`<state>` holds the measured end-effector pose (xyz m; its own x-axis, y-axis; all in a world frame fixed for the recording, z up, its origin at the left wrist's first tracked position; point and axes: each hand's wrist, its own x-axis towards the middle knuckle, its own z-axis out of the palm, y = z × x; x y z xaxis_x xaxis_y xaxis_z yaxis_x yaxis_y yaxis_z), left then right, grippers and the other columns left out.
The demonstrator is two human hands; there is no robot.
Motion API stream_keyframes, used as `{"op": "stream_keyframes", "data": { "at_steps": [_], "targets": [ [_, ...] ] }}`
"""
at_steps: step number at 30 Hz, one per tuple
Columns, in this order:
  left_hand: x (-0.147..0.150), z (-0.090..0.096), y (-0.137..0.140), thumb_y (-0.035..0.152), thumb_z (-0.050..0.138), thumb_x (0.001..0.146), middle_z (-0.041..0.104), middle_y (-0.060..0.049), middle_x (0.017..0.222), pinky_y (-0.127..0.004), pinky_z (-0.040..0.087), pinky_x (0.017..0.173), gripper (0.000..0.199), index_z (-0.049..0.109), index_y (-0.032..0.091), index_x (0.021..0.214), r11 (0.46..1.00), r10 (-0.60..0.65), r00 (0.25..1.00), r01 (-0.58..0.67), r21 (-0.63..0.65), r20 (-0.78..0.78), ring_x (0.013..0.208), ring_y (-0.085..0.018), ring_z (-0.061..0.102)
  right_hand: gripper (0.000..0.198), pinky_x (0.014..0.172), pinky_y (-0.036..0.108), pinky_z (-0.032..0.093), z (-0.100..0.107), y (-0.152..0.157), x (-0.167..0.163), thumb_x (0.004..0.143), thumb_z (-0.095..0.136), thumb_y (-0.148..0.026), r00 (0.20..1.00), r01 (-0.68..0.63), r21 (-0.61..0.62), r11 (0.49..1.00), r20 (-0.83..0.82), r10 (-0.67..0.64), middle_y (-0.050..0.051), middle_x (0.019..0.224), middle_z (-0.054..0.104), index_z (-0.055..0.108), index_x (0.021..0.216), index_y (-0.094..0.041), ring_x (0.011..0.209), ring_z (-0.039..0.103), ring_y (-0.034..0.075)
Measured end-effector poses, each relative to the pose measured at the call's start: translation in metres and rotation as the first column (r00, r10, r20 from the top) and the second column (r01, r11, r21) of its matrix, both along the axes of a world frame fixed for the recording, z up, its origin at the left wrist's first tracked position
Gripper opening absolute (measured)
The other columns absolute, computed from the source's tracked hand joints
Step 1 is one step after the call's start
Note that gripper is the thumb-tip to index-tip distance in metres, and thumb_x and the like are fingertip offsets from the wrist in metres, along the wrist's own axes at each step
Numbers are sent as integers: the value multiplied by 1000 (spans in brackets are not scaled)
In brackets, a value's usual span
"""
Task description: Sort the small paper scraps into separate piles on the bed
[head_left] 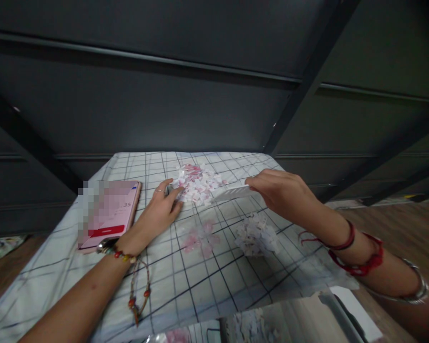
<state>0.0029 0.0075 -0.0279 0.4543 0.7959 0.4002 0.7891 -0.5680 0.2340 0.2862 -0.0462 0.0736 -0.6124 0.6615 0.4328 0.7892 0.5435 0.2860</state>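
Note:
A heap of small white and pink paper-like pieces lies toward the back of the checked cloth. My left hand, wearing a ring, rests at the heap's left edge, fingers apart and tips against the pieces. In my right hand is a flat white slotted tool, pinched at its right end. Its far end reaches the heap's right side. Nearer to me lie some translucent pink pieces and, right of them, a second heap of whitish pieces.
A phone with a pink screen lies left of my left hand. The checked cloth covers the table. At the near edge are a printed picture-like sheet or box and a clear packet with pink contents. Dark panels stand behind.

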Motion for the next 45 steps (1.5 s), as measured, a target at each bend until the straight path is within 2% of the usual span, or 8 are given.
{"op": "stream_keyframes", "data": {
  "at_steps": [4, 9, 17, 27, 34, 37, 41, 45],
  "targets": [
    [1, 1, -1, 30, 37, 88, 27, -14, 131, -41, 30, 105, 40, 49, 11, 121, 1000, 7, 1000, -7, -2, 8, 123, -29, 34, 27, 61, 25, 36, -3, 4, -2, 73, 41, 2, 998, 17, -12, 1000, 57, -17, 2, 67, 60, 60, 79, -16, 67, 53, 14],
    [0, 2, -1, 30, 37, 88, 27, -14, 132, -43, 30, 105, 39, 48, 13, 122, 1000, 3, 1000, -3, -16, 10, 124, -30, 33, 24, 57, 22, 36, -3, -3, -1, 77, 42, -2, 999, -28, -102, 994, -36, 24, -1, 64, 58, 60, 76, -18, 63, 53, 12],
    [1, 2, -1, 30, 38, 88, 28, -12, 132, -43, 31, 105, 38, 49, 15, 121, 1000, 17, 1000, -16, -21, 17, 124, -29, 33, 24, 63, 27, 39, -2, 8, 6, 79, 41, -2, 997, 48, 45, 998, 53, -51, 3, 68, 62, 61, 77, -15, 68, 55, 16],
    [1, 2, -1, 29, 37, 88, 28, -15, 133, -44, 31, 104, 39, 49, 12, 121, 1000, 23, 1000, -23, -12, 4, 123, -31, 34, 23, 65, 26, 41, -8, 19, 11, 84, 39, -9, 994, -99, -130, 987, -59, 91, 4, 71, 62, 60, 79, -16, 73, 56, 16],
    [1, 3, -1, 29, 37, 88, 27, -15, 133, -44, 32, 104, 40, 49, 12, 121, 999, 25, 1000, -25, -20, -8, 124, -31, 34, 24, 67, 27, 41, -4, 15, 5, 81, 39, -5, 998, -47, -71, 996, -36, 44, 5, 74, 63, 61, 81, -15, 73, 56, 16],
    [1, 4, -1, 30, 37, 88, 27, -14, 133, -45, 32, 103, 39, 49, 13, 122, 999, 29, 1000, -29, -40, -6, 123, -31, 34, 26, 65, 26, 40, -4, 11, -2, 78, 40, -1, 999, -45, -120, 992, 1, 46, 4, 72, 62, 61, 81, -16, 71, 54, 15],
    [0, 4, -1, 30, 37, 88, 26, -15, 133, -45, 31, 104, 40, 48, 12, 122, 999, 23, 1000, -23, -43, -8, 124, -31, 33, 27, 59, 23, 37, 0, 3, -8, 77, 40, -2, 995, -86, -209, 974, -74, 72, 0, 68, 59, 61, 80, -18, 64, 51, 12],
    [0, 6, -2, 30, 38, 88, 27, -13, 133, -44, 31, 105, 38, 48, 14, 121, 999, 16, 1000, -16, -51, 0, 125, -30, 32, 27, 61, 23, 38, 3, -2, -8, 78, 40, -3, 987, -113, -157, 981, -136, 92, 0, 69, 60, 61, 84, -19, 65, 52, 12]
  ]
}}
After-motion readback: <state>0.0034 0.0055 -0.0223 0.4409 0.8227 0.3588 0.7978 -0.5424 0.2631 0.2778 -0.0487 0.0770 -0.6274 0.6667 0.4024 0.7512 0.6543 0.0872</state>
